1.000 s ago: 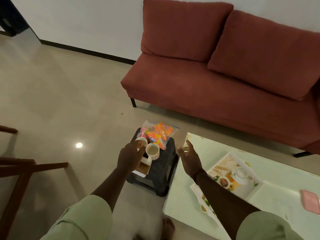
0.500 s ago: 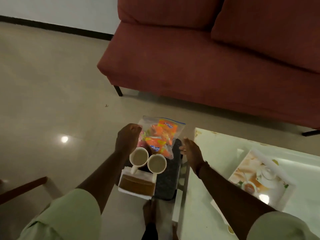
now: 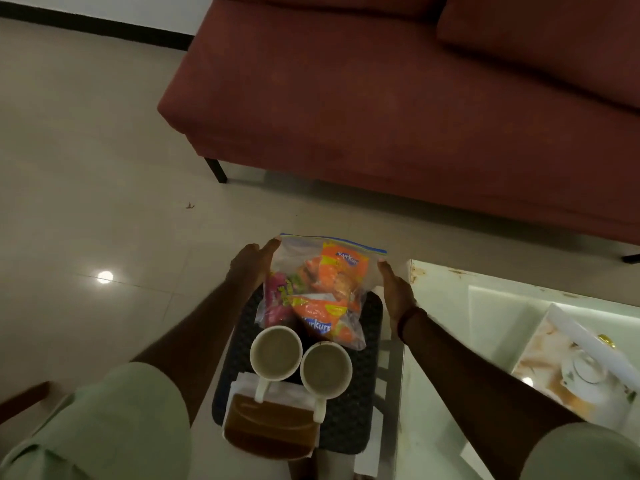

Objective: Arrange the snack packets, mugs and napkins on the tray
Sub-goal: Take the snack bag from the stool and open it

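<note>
I see the clear zip-top plastic bag of orange and pink snack packets (image 3: 320,289) standing on the far part of the black woven-top stool (image 3: 360,403), its long axis running near to far, blue zip edge farthest. "Kurkure" reads on two orange packets. My left hand (image 3: 251,263) and right hand (image 3: 394,292) flank its sides, fingers extended; whether they grip it, I cannot tell. Two white ceramic mugs (image 3: 276,353) sit just nearer, handles pointing toward me.

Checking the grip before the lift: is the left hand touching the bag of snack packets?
Touching. The head view shows the left hand pressed flat against the left side of the snack bag.
</note>
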